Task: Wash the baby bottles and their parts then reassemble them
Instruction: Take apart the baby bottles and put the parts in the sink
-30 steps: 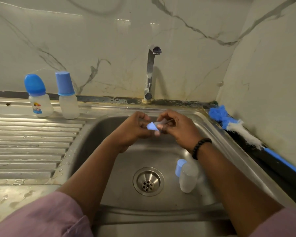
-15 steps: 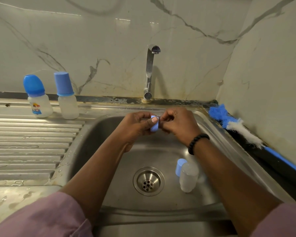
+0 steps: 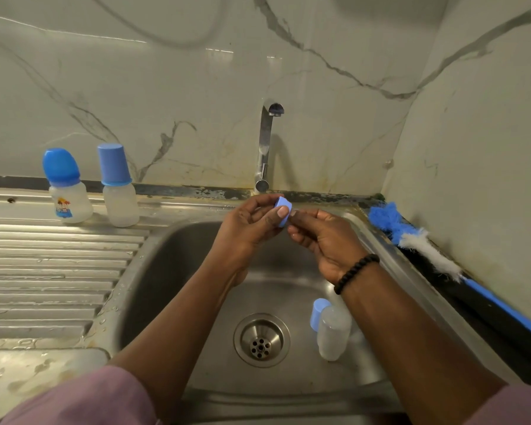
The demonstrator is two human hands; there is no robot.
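A: From the head view, what do the hands have?

B: The left hand pinches a small blue ring, thumb on its near face and fingers curled behind it, above the far part of the sink. The right hand is just beside it on the right, fingertips drawn together at the ring's right edge. Something pale and clear seems to sit between those fingertips, too small to tell what it is, so I cannot tell whether that hand truly grips anything.

A: And the rest of the bottle things?

B: In the basin, right of the drain, a clear bottle without a top stands with a blue cap touching its far left side. The right forearm crosses just above them, a black bead bracelet on the wrist.

A: Anything on the drainboard?

B: At the far left, on the ribbed drainboard against the wall, two closed bottles stand upright, near each other. The left bottle has a rounded blue cap and a coloured picture on its front; the right bottle has a straight-sided blue cap and a plain body.

A: The tap?

B: The tap rises behind the hands at the far rim, with no water visible. Along the right edge by the wall lies a bottle brush, blue and white bristles at the far end, blue handle running nearer. Pink sleeves show at the near edge.
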